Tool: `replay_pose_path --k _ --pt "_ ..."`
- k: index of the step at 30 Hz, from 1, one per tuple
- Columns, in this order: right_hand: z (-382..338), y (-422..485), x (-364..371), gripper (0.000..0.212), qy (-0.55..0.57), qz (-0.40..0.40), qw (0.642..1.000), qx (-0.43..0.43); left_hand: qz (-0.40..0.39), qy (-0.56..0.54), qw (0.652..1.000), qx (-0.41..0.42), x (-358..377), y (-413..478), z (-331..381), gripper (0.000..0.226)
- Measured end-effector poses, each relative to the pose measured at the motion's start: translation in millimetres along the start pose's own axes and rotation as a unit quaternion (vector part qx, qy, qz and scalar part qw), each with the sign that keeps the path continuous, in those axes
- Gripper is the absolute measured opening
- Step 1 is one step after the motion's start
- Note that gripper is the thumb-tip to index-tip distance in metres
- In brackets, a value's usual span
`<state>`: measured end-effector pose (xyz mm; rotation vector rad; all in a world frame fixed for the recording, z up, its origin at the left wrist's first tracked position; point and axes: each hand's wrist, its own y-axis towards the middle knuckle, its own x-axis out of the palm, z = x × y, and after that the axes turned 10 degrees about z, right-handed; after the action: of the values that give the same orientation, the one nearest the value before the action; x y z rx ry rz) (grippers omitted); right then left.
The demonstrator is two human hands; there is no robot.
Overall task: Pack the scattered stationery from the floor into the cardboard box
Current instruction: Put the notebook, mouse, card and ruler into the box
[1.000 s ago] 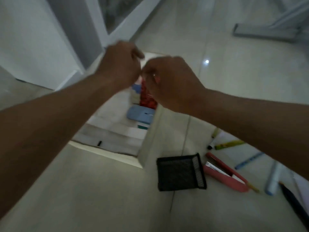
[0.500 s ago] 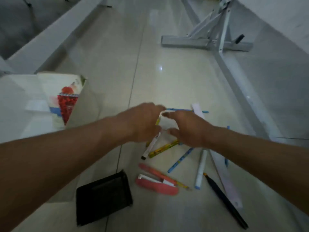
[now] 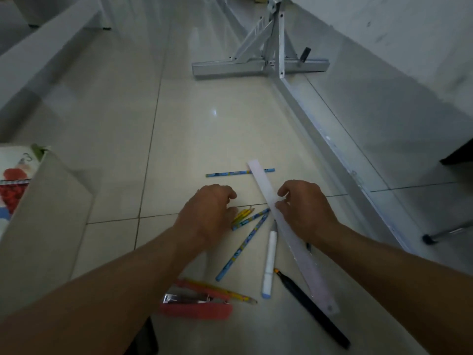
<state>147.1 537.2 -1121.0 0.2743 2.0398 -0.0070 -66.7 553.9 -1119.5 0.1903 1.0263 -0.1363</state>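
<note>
You are gathering pencils at frame centre: left hand (image 3: 208, 213) curling over yellow pencils (image 3: 242, 215), grip half closed, nothing visibly held; right hand (image 3: 305, 210) pinching pale ruler (image 3: 286, 231) lying on floor (image 3: 204, 129). Cardboard box (image 3: 38, 219) sitting at left edge, partly out of view. Next move likely calling for bunching blue pencils (image 3: 243, 248) together, lifting, carrying left to box

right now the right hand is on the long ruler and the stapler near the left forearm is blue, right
Not quite. The head view shows the right hand touching the long ruler, but the stapler near the left forearm is red, not blue.
</note>
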Motion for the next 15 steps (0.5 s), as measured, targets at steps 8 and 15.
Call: replay_pose_path --k 8,15 --pt "-5.8 -5.9 8.2 0.032 0.012 -0.004 0.995 0.097 -0.002 -0.014 0.999 0.031 51.2 2.0 34.6 0.044" --pt "-9.8 1.5 4.0 0.026 0.112 -0.028 0.971 0.210 0.000 -0.046 0.999 -0.020 57.0 5.1 43.2 0.053"
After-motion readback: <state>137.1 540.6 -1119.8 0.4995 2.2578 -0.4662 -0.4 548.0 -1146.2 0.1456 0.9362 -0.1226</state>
